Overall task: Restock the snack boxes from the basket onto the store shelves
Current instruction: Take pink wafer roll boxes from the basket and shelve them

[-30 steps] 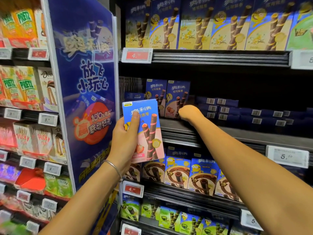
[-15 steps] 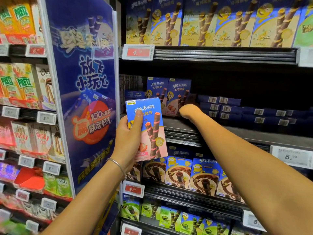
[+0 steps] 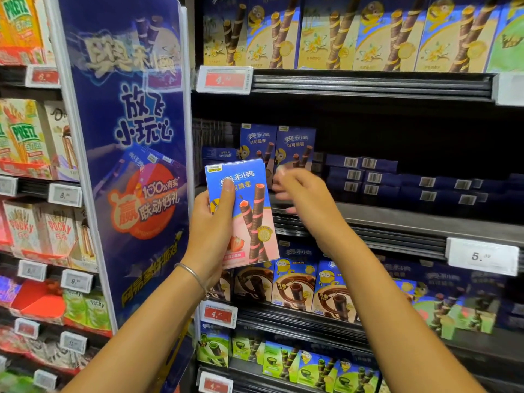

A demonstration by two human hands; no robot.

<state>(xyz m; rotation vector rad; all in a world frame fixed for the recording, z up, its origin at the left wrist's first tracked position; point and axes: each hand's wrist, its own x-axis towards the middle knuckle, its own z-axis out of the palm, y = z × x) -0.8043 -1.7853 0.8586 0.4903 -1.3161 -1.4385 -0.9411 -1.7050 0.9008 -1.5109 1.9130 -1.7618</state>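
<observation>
My left hand (image 3: 211, 231) holds a blue and pink snack box (image 3: 249, 219) upright in front of the middle shelf (image 3: 411, 222). My right hand (image 3: 304, 194) hovers just right of the box's top edge, blurred, fingers apart and holding nothing. Behind it two matching blue boxes (image 3: 276, 148) stand upright at the left end of the middle shelf. Dark blue boxes (image 3: 397, 180) lie flat in stacks further right on that shelf. The basket is out of view.
A tall blue promotional panel (image 3: 127, 154) juts out on the left beside the shelf bay. Yellow boxes (image 3: 354, 32) fill the shelf above, brown and green boxes (image 3: 312, 287) the shelves below. Price tags (image 3: 224, 80) clip to the shelf edges. Pretz and Pocky boxes (image 3: 34, 228) fill the left bay.
My right hand has pulled back out of the middle shelf and opened beside the held box. The left hand has kept the box at about the same place.
</observation>
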